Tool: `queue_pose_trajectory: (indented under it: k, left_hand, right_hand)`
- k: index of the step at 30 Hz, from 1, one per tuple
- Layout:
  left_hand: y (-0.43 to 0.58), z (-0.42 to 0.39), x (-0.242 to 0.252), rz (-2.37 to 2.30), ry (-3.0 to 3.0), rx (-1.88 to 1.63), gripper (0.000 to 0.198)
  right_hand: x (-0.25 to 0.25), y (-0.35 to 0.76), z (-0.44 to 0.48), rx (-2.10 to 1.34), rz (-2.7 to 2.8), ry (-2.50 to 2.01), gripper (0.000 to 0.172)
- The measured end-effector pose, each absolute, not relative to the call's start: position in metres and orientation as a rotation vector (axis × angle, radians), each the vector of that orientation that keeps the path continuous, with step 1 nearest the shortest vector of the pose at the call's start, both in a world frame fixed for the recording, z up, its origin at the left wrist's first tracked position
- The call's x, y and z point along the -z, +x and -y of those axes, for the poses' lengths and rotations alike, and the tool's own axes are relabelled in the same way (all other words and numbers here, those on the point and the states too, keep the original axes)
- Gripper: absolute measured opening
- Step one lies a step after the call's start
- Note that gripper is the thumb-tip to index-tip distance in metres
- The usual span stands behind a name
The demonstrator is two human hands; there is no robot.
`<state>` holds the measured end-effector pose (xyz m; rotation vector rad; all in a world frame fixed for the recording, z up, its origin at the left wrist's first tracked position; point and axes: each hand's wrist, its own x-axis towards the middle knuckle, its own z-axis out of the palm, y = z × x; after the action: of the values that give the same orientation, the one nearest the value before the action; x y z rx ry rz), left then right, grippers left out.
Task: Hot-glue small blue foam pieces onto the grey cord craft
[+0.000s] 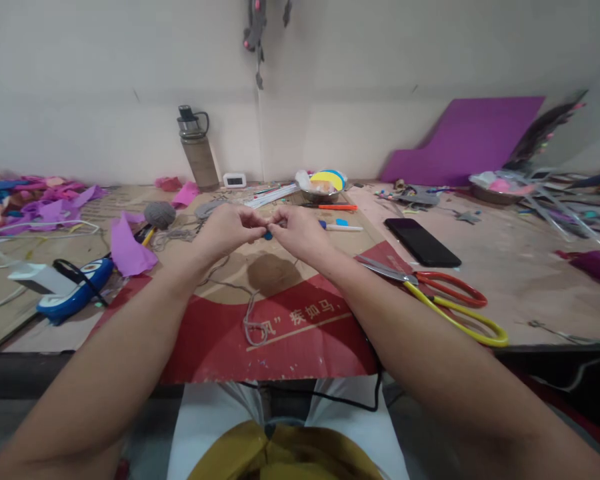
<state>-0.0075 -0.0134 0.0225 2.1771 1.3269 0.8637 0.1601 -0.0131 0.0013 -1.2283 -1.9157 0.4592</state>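
My left hand (230, 230) and my right hand (300, 232) meet over the middle of the table, fingertips pinched together. Between them shows a small dark blue piece (269, 235), mostly covered by the fingers, so its kind is unclear. A strand of grey yarn (253, 323) runs loosely over the red and brown cardboard (205, 347) below my hands. To the left of my left hand lies a ball of grey yarn (160, 215). Just beyond my right hand is a white and blue pen-like tool (344, 227).
Scissors with red and yellow handles (443, 300) lie beside my right forearm, near a black phone (423, 242). A blue power strip (75, 291) with cables and purple felt scraps (133, 247) occupy the left. Behind stand a bottle (199, 157) and a bowl (323, 195).
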Motion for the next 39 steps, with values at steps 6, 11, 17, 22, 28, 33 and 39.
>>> queue_pose_trajectory:
  k: [6,11,17,22,28,33,39]
  left_hand:
    - [-0.004,0.018,-0.023,-1.412,2.090,-0.875,0.012]
    - [-0.002,0.016,-0.020,-1.326,1.919,-1.066,0.009]
    - [-0.001,0.016,-0.021,-1.276,1.839,-1.096,0.008]
    - [-0.001,0.017,-0.020,-1.273,1.814,-1.117,0.006]
    - [0.002,0.017,-0.020,-1.278,1.697,-1.204,0.002]
    - [0.004,0.016,-0.021,-1.214,1.600,-1.305,0.005]
    - [0.003,0.016,-0.020,-1.231,1.629,-1.340,0.007]
  right_hand:
    - [0.000,0.162,0.008,-0.582,1.942,-1.222,0.010]
    - [0.003,0.161,0.005,-0.566,1.853,-1.130,0.003]
    - [0.000,0.160,0.009,-0.516,1.829,-1.117,0.010]
    - [-0.001,0.158,0.014,-0.483,1.820,-1.097,0.010]
    - [0.002,0.154,0.018,-0.390,1.882,-1.096,0.017]
    - [0.006,0.153,0.017,-0.447,1.889,-1.103,0.024]
    - [0.005,0.152,0.021,-0.381,1.875,-1.045,0.021]
